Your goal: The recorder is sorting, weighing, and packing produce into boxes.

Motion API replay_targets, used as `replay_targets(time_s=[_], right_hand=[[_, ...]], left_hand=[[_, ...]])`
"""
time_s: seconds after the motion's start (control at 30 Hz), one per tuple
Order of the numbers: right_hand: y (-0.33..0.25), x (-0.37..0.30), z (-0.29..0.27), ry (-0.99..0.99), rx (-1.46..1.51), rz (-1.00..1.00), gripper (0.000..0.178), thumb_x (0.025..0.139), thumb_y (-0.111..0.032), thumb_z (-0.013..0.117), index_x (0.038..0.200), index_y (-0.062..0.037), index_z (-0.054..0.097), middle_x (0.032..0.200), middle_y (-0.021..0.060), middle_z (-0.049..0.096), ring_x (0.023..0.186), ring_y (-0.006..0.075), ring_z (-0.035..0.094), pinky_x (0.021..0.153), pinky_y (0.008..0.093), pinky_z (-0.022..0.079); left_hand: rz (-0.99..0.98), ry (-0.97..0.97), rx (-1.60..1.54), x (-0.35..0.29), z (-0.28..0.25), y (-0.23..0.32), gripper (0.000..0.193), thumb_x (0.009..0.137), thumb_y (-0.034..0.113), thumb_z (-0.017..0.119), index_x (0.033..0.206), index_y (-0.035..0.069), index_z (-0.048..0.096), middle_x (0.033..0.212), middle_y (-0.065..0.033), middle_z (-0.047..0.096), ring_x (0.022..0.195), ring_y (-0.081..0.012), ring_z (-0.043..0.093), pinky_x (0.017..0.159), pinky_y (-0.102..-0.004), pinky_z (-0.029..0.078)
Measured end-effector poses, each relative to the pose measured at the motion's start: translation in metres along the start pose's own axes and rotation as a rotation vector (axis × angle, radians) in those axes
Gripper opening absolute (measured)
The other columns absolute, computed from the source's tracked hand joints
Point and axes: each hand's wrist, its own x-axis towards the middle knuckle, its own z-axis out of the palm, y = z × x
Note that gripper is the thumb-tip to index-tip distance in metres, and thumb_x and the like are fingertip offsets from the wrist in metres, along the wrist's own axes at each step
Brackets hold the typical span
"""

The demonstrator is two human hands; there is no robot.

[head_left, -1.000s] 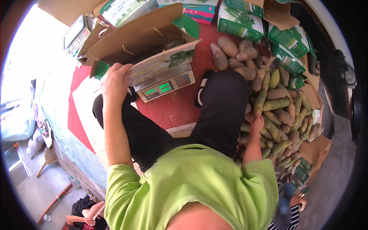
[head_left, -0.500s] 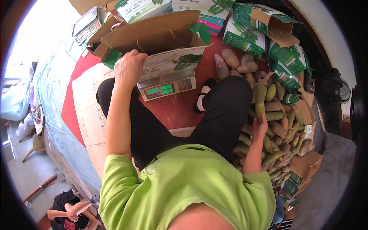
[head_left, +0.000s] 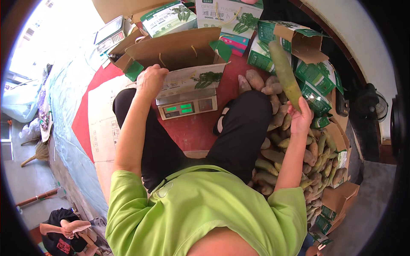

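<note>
My right hand grips a long green radish by its lower end and holds it up above the heap. The fingers of my left hand are closed over the near edge of an open cardboard gift box with cord handles. That box rests on a digital scale with lit green digits, between my legs. A large heap of green radishes lies beside my right leg, partly hidden by my right arm. What is inside the box cannot be seen from here.
Other green and white boxes stand behind the heap, one open at its end. A second scale sits at the back left. A fan is at the right. At the lower left sits another person.
My right hand has lifted the radish up and away from the heap, and it now stands higher in view. My left hand stays on the box edge.
</note>
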Motion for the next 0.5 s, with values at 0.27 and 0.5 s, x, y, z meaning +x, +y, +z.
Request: replay_targets(time_s=[0.27, 0.5], right_hand=[[-0.015, 0.017, 0.074, -0.229, -0.066, 0.054, 0.034, 0.092, -0.025, 0.057, 0.110, 0.0032, 0.060, 0.093, 0.0092, 0.065, 0.072, 0.0148, 0.059, 0.058, 0.0238, 0.044], [-0.011, 0.037, 0.169, -0.381, -0.247, 0.164, 0.033, 0.088, -0.023, 0.062, 0.110, 0.0016, 0.063, 0.086, 0.0055, 0.065, 0.063, 0.0091, 0.055, 0.056, 0.0209, 0.044]], left_hand=[[0.058, -0.118, 0.068, 0.001, 0.008, 0.006, 0.018, 0.083, 0.013, 0.055, 0.093, 0.014, 0.070, 0.080, -0.0083, 0.057, 0.084, -0.0279, 0.061, 0.072, -0.0412, 0.050], [0.124, -0.045, 0.062, -0.006, 0.012, 0.004, 0.015, 0.078, 0.012, 0.057, 0.090, 0.012, 0.064, 0.079, -0.0042, 0.055, 0.081, -0.0225, 0.060, 0.068, -0.0362, 0.049]])
